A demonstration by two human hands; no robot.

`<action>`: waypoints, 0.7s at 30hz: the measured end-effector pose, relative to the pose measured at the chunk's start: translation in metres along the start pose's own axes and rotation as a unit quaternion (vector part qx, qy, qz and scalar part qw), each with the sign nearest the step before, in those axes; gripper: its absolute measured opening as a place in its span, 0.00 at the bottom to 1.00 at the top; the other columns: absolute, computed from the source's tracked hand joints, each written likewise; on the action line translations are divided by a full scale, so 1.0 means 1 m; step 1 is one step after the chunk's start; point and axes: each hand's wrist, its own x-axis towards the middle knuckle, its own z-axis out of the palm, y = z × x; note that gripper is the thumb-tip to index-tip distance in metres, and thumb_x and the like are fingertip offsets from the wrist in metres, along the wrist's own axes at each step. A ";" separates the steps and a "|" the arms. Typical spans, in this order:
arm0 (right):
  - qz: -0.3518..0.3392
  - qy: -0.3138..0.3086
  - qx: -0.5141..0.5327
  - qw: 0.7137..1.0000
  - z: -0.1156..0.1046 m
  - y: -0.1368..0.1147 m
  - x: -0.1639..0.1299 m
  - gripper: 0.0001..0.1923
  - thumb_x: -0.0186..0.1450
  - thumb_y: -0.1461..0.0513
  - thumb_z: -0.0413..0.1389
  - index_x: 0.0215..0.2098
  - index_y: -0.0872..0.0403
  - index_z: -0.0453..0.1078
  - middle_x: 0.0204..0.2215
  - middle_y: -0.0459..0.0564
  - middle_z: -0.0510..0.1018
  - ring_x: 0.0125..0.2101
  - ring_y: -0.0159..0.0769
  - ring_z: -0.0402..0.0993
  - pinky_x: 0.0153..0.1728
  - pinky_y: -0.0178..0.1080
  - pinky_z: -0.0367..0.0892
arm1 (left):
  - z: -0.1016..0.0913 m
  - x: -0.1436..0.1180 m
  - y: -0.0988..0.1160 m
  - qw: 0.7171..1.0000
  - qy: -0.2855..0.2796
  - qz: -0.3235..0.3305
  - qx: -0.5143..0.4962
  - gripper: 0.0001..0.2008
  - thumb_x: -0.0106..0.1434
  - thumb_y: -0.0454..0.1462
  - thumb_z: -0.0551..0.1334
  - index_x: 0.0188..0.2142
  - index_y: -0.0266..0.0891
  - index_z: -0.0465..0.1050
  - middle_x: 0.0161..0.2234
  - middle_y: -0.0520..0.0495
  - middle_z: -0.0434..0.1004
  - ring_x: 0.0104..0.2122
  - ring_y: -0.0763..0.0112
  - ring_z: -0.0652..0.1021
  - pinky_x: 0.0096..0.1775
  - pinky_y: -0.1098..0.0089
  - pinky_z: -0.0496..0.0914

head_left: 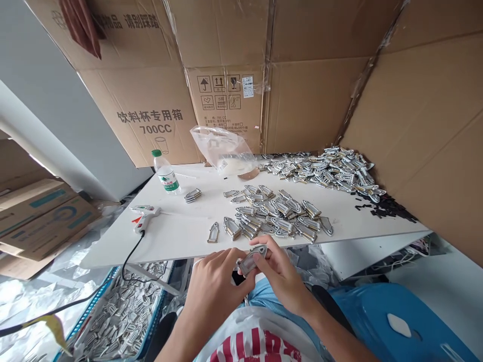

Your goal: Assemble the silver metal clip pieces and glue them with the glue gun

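Note:
My left hand [217, 274] and my right hand [281, 274] meet in front of the table's near edge. Between them is a small silver metal frame [248, 262] with one pointed end and a flat panel inside. Fingers of both hands close round it, the right thumb lying on its face. Just beyond, a similar single frame [213, 233] lies on the white table [169, 246]. A pile of such frames [279, 211] spreads to its right, some stacked together, and a small stack [193, 195] lies farther back.
A glue gun [145, 217] with a trailing cord and a green-capped bottle [166, 173] stand at left. Toward the back are a clear plastic bag [226, 151], a larger metal heap [324, 168] and black strips [392, 207]. A blue basket [153, 322] of metal pieces sits below.

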 end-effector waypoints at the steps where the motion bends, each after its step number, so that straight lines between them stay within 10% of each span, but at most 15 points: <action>1: 0.002 -0.003 -0.003 1.000 0.000 0.000 0.000 0.29 0.74 0.37 0.58 0.61 0.44 0.67 0.37 0.49 0.83 0.43 0.48 0.84 0.52 0.54 0.80 | -0.002 0.000 -0.001 1.000 -0.010 -0.013 -0.004 0.03 0.67 0.40 0.68 0.39 0.45 0.79 0.25 0.54 0.80 0.23 0.65 0.79 0.27 0.67 0.62; 9: -0.010 0.052 -0.049 0.997 -0.016 0.003 0.008 0.26 0.77 0.39 0.55 0.59 0.48 0.67 0.33 0.44 0.78 0.23 0.31 0.68 0.25 0.36 0.65 | -0.029 0.012 -0.039 0.970 -0.138 -0.190 0.062 0.12 0.68 0.48 0.65 0.42 0.46 0.83 0.25 0.52 0.79 0.25 0.61 0.79 0.30 0.67 0.60; 13: -0.052 0.122 -0.107 0.985 -0.046 0.001 0.012 0.23 0.76 0.41 0.59 0.51 0.50 0.73 0.28 0.43 0.71 0.29 0.35 0.70 0.29 0.35 0.66 | -0.032 0.019 -0.078 0.936 -0.162 -0.278 0.139 0.19 0.69 0.53 0.62 0.46 0.44 0.83 0.34 0.43 0.84 0.35 0.52 0.82 0.33 0.65 0.62; 21: -0.039 0.338 -0.235 0.910 -0.216 0.003 0.061 0.16 0.72 0.49 0.61 0.42 0.52 0.80 0.38 0.51 0.81 0.25 0.31 0.69 0.23 0.33 0.63 | -0.012 0.020 -0.132 0.894 -0.186 -0.356 0.199 0.21 0.70 0.53 0.61 0.50 0.42 0.80 0.41 0.38 0.86 0.44 0.44 0.83 0.36 0.62 0.63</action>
